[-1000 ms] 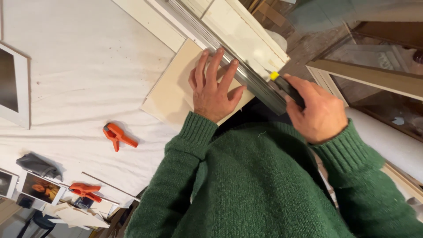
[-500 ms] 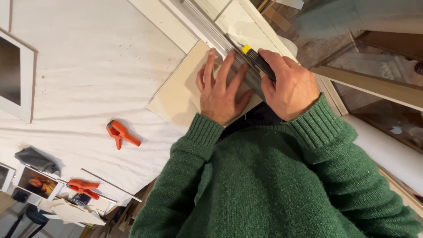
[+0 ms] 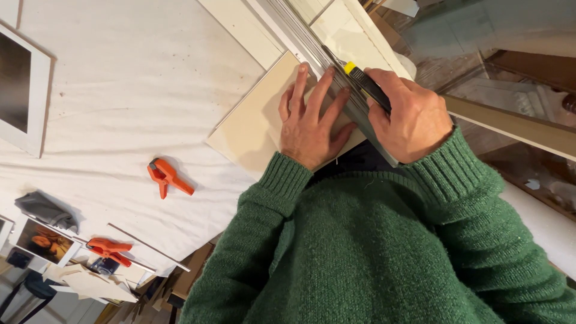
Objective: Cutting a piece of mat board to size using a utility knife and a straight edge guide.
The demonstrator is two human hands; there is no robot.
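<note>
head view: left hand (image 3: 312, 123) lies flat, fingers (image 3: 298, 90) spread, pressing a metal straightedge (image 3: 312, 51) onto a cream mat board (image 3: 252, 129); right hand (image 3: 408, 114) is wrapped tight around a black-and-yellow utility knife (image 3: 363, 84) running along the rule's far edge. the cut looks midway; steady pressure and an even pull seem needed. left of the fingers, on white cloth (image 3: 120, 78), an orange spring clamp (image 3: 168, 177); farther off, a white-framed picture (image 3: 21, 90).
</note>
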